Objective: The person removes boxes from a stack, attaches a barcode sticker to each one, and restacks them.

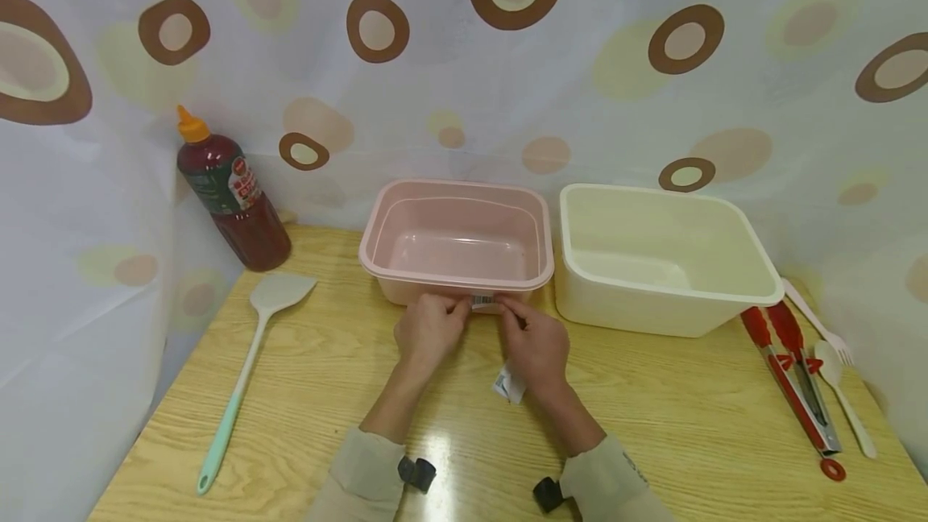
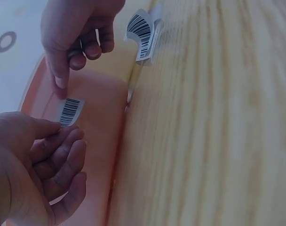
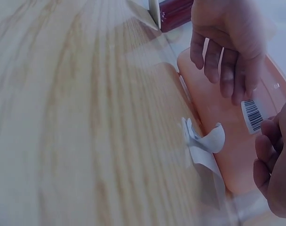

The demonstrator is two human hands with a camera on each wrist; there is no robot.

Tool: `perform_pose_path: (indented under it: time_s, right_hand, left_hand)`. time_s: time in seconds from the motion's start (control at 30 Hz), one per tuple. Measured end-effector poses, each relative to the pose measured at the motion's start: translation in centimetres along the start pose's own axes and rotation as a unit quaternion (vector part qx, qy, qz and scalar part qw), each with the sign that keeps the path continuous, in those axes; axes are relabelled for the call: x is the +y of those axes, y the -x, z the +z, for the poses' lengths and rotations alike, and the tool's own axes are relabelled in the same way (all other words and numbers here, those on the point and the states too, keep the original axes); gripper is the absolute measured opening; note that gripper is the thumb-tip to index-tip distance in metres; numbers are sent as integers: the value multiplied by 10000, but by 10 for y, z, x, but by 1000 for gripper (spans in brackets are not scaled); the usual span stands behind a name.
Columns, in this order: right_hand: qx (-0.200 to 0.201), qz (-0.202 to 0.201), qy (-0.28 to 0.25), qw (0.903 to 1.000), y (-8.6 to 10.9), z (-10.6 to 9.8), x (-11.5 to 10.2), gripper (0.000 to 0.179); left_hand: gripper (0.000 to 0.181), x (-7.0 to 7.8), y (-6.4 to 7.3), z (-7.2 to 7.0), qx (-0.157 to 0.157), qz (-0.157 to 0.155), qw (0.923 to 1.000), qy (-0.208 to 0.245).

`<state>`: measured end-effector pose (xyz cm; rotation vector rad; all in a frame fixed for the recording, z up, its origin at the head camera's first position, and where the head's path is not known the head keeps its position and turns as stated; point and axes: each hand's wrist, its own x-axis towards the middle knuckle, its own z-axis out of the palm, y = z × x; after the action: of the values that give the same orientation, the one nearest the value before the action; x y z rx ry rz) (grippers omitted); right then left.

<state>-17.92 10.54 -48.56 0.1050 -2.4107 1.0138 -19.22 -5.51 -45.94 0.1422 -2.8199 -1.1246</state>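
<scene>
A small white barcode sticker [image 1: 482, 301] lies against the front wall of a pink plastic basin [image 1: 464, 279]. My left hand [image 1: 432, 330] pinches the sticker's left end between thumb and forefinger, its other fingers loosely curled in the left wrist view. At the opposite end, my right hand [image 1: 538, 345] holds the sticker by its fingertips, partly hidden behind the hand in the head view. Another curled barcode label [image 2: 142, 35] on white paper rests on the table near the right hand, apart from both hands.
Right of the basin stands a cream bin [image 1: 652, 308]. Red-tipped tongs [image 1: 793, 381], a spoon [image 1: 841, 393] and a fork [image 1: 815, 316] lie at the far right. On the left are a sauce bottle [image 1: 232, 200] and a spatula [image 1: 254, 361]. A patterned curtain [image 1: 435, 87] hangs behind the table.
</scene>
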Motion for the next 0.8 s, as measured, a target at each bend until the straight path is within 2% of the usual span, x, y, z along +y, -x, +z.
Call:
perform_pose_path:
  time_s: [0.17, 0.33, 0.4, 0.63, 0.8]
  right_hand:
    - [66, 36, 5, 10000, 1, 0, 2, 16]
    - [49, 25, -87, 9999, 0, 1, 3, 16]
    - [33, 24, -118, 9999, 0, 1, 4, 17]
    - [-14, 29, -81, 10000, 1, 1, 5, 15]
    - [-174, 173, -13, 9997, 2, 1, 6, 16]
  left_hand:
    - [48, 4, 3, -3, -181, 140, 9997, -4]
    - [23, 9, 3, -4, -390, 637, 9969, 229]
    - [22, 9, 2, -3, -461, 745, 9957, 304]
    - [24, 7, 2, -2, -499, 670, 9958, 386]
    - [23, 4, 2, -1, -513, 632, 9962, 321]
